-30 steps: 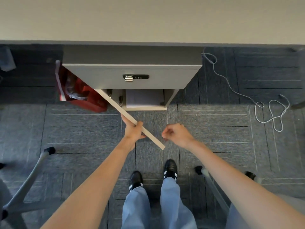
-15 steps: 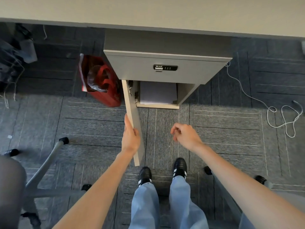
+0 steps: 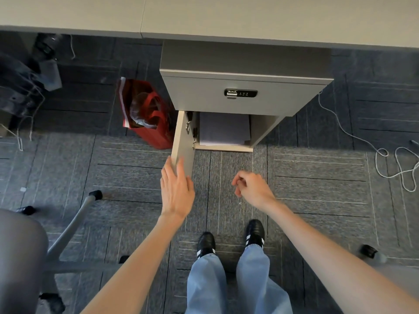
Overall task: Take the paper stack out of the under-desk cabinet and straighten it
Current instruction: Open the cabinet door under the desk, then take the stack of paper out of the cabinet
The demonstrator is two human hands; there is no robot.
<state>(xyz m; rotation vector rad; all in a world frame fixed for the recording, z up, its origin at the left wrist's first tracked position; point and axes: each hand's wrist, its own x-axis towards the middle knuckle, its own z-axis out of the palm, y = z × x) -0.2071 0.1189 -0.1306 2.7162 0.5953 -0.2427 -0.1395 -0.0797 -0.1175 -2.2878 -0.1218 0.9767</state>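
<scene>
A grey under-desk cabinet (image 3: pixel 247 82) stands beneath the desk, with a combination lock on its upper drawer front. Its lower door (image 3: pixel 183 141) is swung wide open toward me on the left. Inside the lower compartment lies a white paper stack (image 3: pixel 224 129), lying flat, a few sheets offset at the front. My left hand (image 3: pixel 176 191) is flat with fingers extended, resting against the door's outer end and gripping nothing. My right hand (image 3: pixel 251 188) hovers in front of the opening, fingers loosely curled and empty, clear of the papers.
A red bag (image 3: pixel 147 114) stands left of the cabinet, right behind the open door. An office chair (image 3: pixel 68 230) sits at the lower left, with another chair's caster (image 3: pixel 368 251) at lower right. A white cable (image 3: pixel 385 152) snakes over the carpet at right. My feet (image 3: pixel 231 241) stand before the cabinet.
The door has swung further open to the left. My left hand has let go of its edge and now lies flat against it. The view shifted so the cabinet sits further right.
</scene>
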